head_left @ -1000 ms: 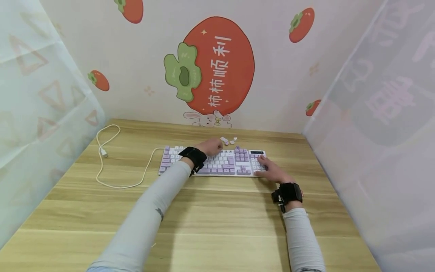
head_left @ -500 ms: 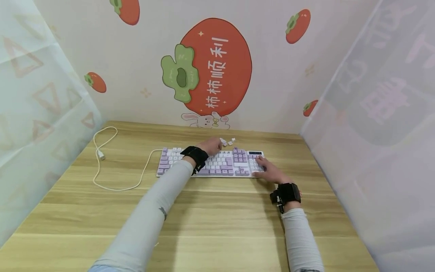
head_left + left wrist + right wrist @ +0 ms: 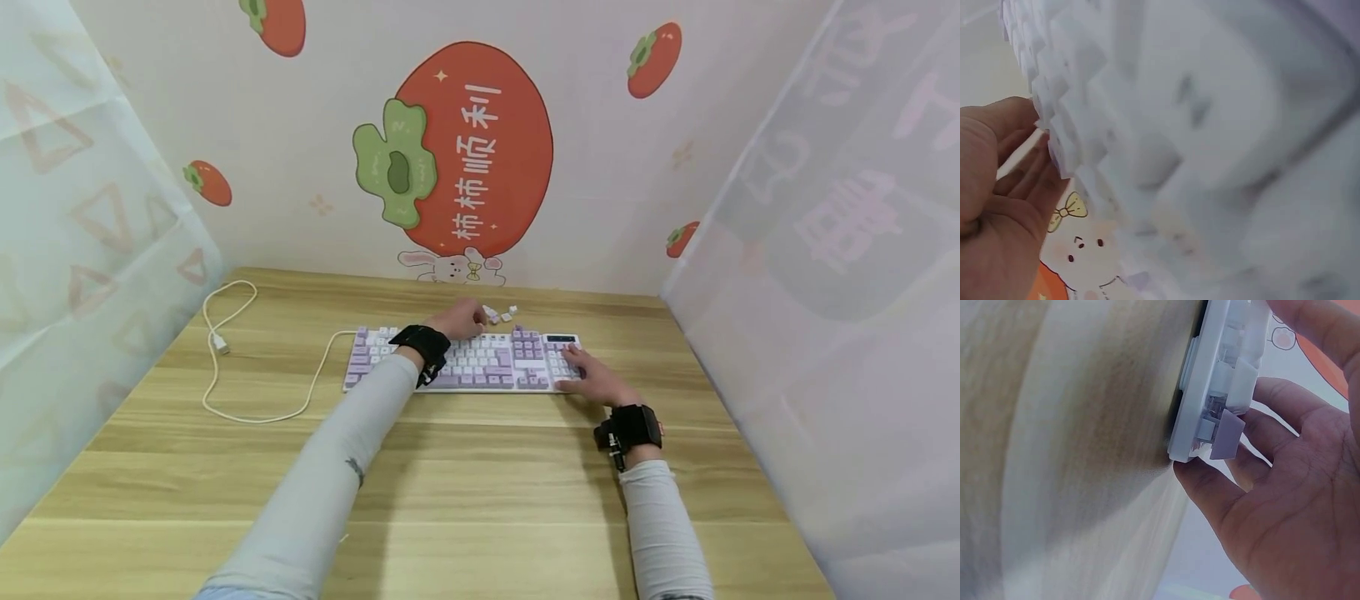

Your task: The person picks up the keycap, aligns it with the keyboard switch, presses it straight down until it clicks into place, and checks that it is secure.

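A white-and-lilac keyboard [image 3: 480, 379] lies on the wooden table. My left hand [image 3: 459, 319] is bent down over its back row of keys, thumb and fingertips pinching at a keycap there. In the left wrist view those fingertips [image 3: 1041, 175] go partly out of sight behind the key rows, and the cap between them is mostly hidden. At the right end my right hand [image 3: 597, 379] holds the keyboard. Its thumb [image 3: 1207, 487] presses against the front edge while the other fingers rest over the number keys. Exposed switches show along the back row.
Several loose keycaps [image 3: 501, 315] lie behind the keyboard, just right of my left hand. A white USB cable [image 3: 306, 400] loops over the table's left side to its plug [image 3: 220, 342]. A printed wall [image 3: 600, 208] closes the back, and fabric sheets hang at both sides.
My left hand shifts slightly up and left at the back row, and its fingers look a little less bunched. The right hand stays on the keyboard's right end. The view drifts slightly.
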### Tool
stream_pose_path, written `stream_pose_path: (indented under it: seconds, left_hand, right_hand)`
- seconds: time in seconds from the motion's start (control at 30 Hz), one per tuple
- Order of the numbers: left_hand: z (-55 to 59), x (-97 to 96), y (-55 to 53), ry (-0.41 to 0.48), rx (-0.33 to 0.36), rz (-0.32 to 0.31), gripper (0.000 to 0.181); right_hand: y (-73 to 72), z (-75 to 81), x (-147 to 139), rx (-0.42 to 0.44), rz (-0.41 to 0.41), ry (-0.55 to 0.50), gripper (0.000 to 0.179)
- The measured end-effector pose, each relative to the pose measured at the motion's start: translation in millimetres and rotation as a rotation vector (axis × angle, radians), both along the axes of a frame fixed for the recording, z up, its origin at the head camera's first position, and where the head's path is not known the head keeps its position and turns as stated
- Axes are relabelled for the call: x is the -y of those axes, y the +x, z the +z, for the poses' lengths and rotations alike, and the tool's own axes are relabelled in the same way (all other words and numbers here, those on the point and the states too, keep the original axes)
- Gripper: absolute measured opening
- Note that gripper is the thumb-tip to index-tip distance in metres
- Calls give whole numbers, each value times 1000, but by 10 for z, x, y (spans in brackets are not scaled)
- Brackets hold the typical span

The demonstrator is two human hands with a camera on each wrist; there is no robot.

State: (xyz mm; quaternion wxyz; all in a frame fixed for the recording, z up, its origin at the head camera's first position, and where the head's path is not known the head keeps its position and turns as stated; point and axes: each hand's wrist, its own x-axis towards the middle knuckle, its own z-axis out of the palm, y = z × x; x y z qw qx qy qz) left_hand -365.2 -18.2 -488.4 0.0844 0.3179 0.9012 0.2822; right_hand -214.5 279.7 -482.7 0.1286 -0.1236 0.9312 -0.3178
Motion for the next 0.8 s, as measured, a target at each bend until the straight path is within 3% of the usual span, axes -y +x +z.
stream_pose_path:
  seconds: [0.13,0.23,0.5,0.8]
  left_hand:
    - [33,49,-3,166,39,-15,22]
    - [105,75,33,242,57,-15,25]
    - [283,147,210,282,10,5,26]
    - [331,228,243,316,-36,-11,24]
  right_hand:
    - [-26,-12,-5,-7,10,-7,79]
    - [-45,-26,-13,-22,5,3,79]
    - [-29,-51,-7,-15,0,20,80]
    - [-43,-52,2,-9,6,13,80]
